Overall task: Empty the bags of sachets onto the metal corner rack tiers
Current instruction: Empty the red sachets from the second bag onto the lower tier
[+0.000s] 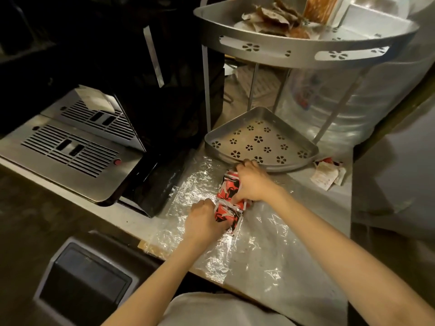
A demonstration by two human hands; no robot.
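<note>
Two drip grilles (77, 135) sit at the far left of our view, one behind the other on the silver base of a dark coffee machine (141, 67), and we count one red button (117, 161) on the nearer one. Below them, off the counter edge, is one dark bin (84, 285) with a grey rim.

Moving right, one clear plastic bag (211, 231) lies crumpled flat on the grey counter (306, 267). On it are our two bare hands. Our left hand (204, 221) is curled shut on the near end of a bundle of red, black and white sachets (227, 196); our right hand (253, 182) is clenched over the far end, fingers (244, 164) bent down onto it. We cannot count the sachets in the bundle, since they overlap and the hands cover part of them. The bundle rests on the bag, just in front of the rack, not yet on any tier.

We see two tiers of the metal corner rack. One, the lower tier (303, 161), is bare, showing its flower-shaped cut-outs, and its curved front rim is just beside our right fingers. One, the upper tier (294, 47), holds a heap of brownish sachets (273, 18), too jumbled to count.

At the far right, a few loose pale sachets (327, 176) lie on the counter, near the lower tier.
</note>
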